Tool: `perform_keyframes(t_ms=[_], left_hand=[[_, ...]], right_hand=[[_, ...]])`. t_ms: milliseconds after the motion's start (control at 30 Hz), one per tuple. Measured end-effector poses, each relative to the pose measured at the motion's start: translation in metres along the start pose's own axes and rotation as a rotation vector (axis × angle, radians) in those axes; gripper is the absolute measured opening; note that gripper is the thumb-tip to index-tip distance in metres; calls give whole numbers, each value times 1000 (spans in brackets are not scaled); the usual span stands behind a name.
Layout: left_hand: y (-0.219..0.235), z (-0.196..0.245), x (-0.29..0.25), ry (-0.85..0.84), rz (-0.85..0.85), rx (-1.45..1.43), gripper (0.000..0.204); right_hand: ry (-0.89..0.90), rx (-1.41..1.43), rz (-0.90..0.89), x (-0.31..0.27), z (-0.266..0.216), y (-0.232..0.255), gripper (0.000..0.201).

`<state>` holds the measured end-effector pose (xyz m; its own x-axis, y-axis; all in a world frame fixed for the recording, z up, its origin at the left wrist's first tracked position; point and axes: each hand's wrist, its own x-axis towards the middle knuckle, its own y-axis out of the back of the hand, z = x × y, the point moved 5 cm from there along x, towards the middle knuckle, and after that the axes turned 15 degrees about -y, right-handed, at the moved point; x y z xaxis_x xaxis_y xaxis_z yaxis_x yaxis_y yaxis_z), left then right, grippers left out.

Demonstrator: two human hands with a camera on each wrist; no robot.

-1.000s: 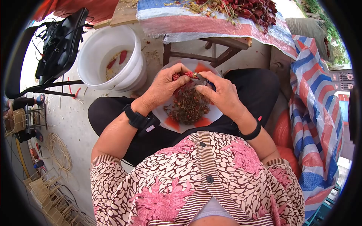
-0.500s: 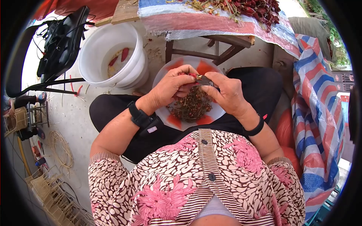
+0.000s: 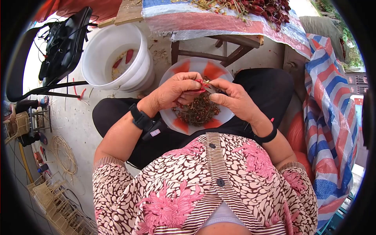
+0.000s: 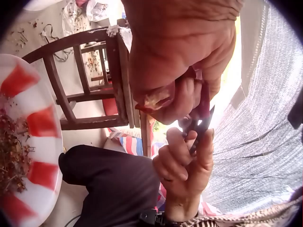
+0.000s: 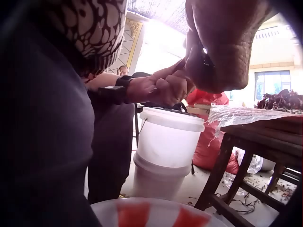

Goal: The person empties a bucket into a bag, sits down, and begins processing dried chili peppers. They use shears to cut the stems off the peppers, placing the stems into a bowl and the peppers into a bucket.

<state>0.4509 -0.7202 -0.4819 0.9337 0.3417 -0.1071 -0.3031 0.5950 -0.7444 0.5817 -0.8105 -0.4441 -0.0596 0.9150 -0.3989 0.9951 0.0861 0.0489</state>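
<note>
My left hand (image 3: 176, 91) pinches a red chili pepper (image 3: 204, 83) above the bowl, and more red pepper shows between its fingers in the left wrist view. Facing it, my right hand (image 3: 238, 101) grips a small dark-bladed cutting tool (image 4: 204, 126) between thumb and fingers. The blade meets the pepper's end at the left fingertips; most of the handle is hidden in the palm. Below both hands, a white bowl with red patches (image 3: 166, 80) sits at the lap, with a heap of dry stems and small reddish bits (image 3: 197, 113) in it.
A white bucket (image 3: 90, 72) with a few red chilies (image 3: 129, 56) inside stands to the left. Ahead is a wooden stool (image 3: 235, 55) under a striped sheet (image 3: 219, 25) bearing a pile of dried chilies (image 3: 270, 11). A black chair (image 3: 64, 47) stands at far left.
The right hand has drawn slightly back from the left, its fingers a little straighter around the tool. More of the pepper's red, torn end shows between the hands.
</note>
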Motion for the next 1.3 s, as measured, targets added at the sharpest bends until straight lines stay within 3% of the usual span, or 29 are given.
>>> perform_keyframes(t_ms=[67, 167, 267, 367, 500, 567, 700, 800, 833, 900, 1000, 1033, 1100, 1133, 1200, 1267, 1300], left_hand=[[2, -4, -1, 24, 12, 56, 9], [5, -7, -2, 51, -11, 188, 11], [6, -9, -3, 61, -26, 213, 11], [7, -10, -4, 80, -4, 262, 11], [-2, -5, -7, 56, -111, 264, 10], [-7, -5, -9, 61, -158, 230, 10], [-4, -5, -8, 53, -154, 250, 9], [-3, -4, -10, 97, -180, 388, 8], [-2, -3, -10, 77, -159, 403, 8], [1, 0, -10, 39, -121, 439, 7], [13, 18, -4, -177, -35, 676, 7], [17, 32, -8, -182, 74, 739, 10], [28, 66, -18, -346, 322, 878, 14], [48, 79, -22, -596, 418, 1080, 17], [78, 110, -43, -873, 681, 1474, 18], [99, 131, -62, -776, 954, 1485, 30], [104, 137, -68, -722, 990, 1589, 36]], right_hand=[[101, -334, 120, -2, -5, 10, 34], [-1, -556, 136, -3, -10, 16, 34], [165, -480, 178, -1, 0, 10, 35], [136, -688, 224, -7, -4, 8, 35], [-253, 402, -322, -11, 15, -11, 32], [-366, 724, -614, -14, 26, -13, 31], [-496, 1118, -715, -15, 37, -23, 34], [-265, 1302, -758, -10, 22, -5, 36], [-196, 1172, -706, -9, 19, 6, 36], [-255, 771, -409, -14, 17, 16, 32], [-464, 176, -64, -14, 31, 12, 34], [-388, 49, -8, -9, 41, 11, 44], [-327, -290, 119, 1, 62, 14, 51], [-321, -405, 240, 4, 70, 15, 49], [-289, -470, 266, 6, 68, 13, 44], [-265, -497, 284, 8, 65, 13, 38], [-255, -493, 285, 8, 64, 13, 35]])
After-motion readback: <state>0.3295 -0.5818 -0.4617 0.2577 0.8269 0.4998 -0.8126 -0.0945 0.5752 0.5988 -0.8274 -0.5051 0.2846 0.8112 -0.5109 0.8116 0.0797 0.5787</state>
